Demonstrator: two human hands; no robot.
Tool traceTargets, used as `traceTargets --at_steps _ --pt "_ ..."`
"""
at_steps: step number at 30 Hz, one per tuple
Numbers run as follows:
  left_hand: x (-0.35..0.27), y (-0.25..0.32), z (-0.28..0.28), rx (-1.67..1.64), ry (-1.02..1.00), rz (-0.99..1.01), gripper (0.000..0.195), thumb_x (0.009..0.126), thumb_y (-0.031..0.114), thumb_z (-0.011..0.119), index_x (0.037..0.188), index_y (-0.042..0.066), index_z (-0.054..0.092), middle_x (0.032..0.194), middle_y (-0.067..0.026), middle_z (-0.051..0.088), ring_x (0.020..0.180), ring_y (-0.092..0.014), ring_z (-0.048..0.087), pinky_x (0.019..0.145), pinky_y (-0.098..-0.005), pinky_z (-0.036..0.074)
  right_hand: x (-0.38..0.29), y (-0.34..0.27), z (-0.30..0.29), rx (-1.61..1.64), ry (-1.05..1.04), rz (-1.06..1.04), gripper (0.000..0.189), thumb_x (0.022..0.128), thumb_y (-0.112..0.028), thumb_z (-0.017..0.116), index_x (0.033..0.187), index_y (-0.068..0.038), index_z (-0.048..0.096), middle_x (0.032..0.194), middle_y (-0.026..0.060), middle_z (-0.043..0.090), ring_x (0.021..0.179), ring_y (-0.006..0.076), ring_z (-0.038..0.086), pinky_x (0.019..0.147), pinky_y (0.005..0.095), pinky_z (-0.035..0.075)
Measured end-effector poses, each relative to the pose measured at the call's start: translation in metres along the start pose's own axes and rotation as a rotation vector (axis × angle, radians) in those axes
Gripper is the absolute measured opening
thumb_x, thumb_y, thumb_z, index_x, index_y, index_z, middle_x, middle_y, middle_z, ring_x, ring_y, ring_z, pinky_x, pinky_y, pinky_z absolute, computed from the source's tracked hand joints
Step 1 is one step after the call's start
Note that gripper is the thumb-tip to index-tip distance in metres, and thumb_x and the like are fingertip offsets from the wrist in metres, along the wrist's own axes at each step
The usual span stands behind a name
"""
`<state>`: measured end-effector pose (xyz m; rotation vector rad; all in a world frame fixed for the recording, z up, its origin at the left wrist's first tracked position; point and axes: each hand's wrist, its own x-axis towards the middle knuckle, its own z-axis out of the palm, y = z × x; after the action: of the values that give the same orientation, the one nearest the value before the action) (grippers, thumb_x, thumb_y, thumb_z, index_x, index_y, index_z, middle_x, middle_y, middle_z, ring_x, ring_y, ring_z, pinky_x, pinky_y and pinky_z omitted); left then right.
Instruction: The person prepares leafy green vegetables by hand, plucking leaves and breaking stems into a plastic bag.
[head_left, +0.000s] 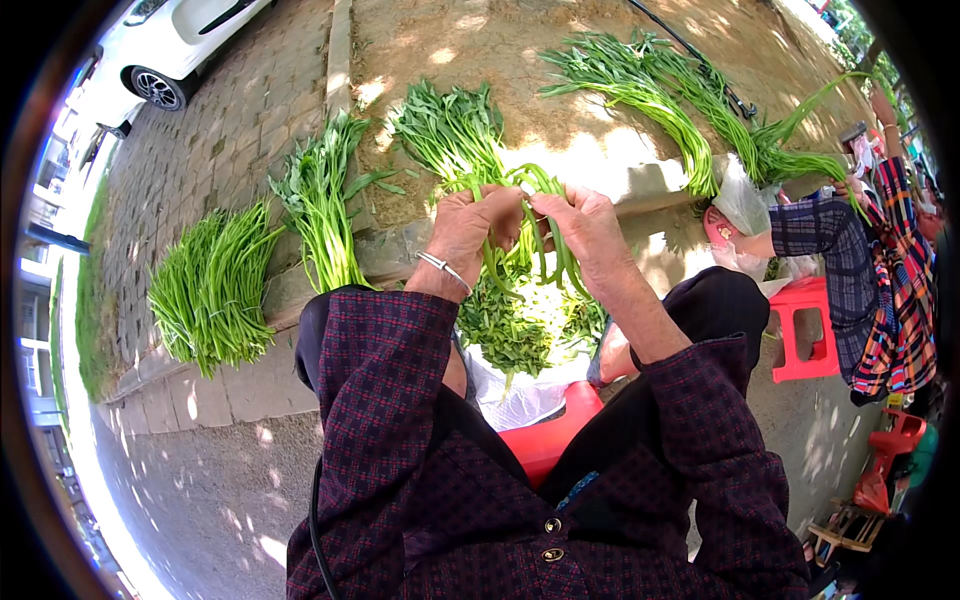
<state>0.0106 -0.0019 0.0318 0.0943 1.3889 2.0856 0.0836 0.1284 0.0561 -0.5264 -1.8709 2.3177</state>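
Note:
My left hand (469, 231) and my right hand (589, 232) meet at the centre of the view, fingertips nearly touching. Several green stems (551, 259) hang from my right hand, and a few more run through the fingers of my left hand. Below them, between my feet, a heap of picked leaves (510, 330) lies on a white plastic sheet (517, 390). Just beyond my hands a bunch of leafy water spinach (454, 131) rests on the ground. Another leafy bunch (322, 202) and a tied bundle of bare stems (214, 289) lie to the left.
A red plastic stool (555, 431) shows between my legs. More long greens (652, 90) lie on the bare earth at upper right, near a black stick (697, 56). Another person (832, 232) holds greens on the right, beside a red stool (806, 326). A white car (169, 45) stands upper left.

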Motion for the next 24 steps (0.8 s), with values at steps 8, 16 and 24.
traceTargets --at_steps 8,16,24 --pt "-0.006 0.005 -0.001 0.082 -0.025 -0.015 0.013 0.084 0.014 0.06 0.074 0.006 0.058 0.06 0.0006 0.055 0.042 -0.006 0.044 0.037 -0.0213 0.033 -0.003 0.002 -0.004 0.043 -0.168 0.089 0.018 0.085 -0.021 0.057 0.083 -0.003 0.059 0.072 0.0013 0.059 0.06 0.0063 0.052 0.055 0.0195 0.043" --pt "-0.011 0.013 0.007 -0.029 0.013 -0.132 0.028 0.089 0.03 0.052 0.083 0.003 0.055 0.063 -0.0016 0.051 0.04 -0.007 0.035 0.038 -0.0248 0.032 -0.003 -0.002 -0.007 0.189 -0.205 0.178 0.017 0.085 -0.016 0.057 0.088 0.001 0.057 0.073 0.0052 0.06 0.06 0.0116 0.058 0.056 0.0229 0.048" --pt "-0.003 0.014 -0.002 -0.148 -0.114 -0.176 0.048 0.094 0.042 0.034 0.109 0.0 0.051 0.083 -0.0052 0.054 0.06 -0.013 0.047 0.056 -0.0292 0.043 0.01 -0.01 -0.017 0.338 -0.032 0.089 0.014 0.081 -0.015 0.058 0.083 -0.002 0.055 0.068 0.0028 0.054 0.052 0.0107 0.051 0.05 0.0246 0.045"
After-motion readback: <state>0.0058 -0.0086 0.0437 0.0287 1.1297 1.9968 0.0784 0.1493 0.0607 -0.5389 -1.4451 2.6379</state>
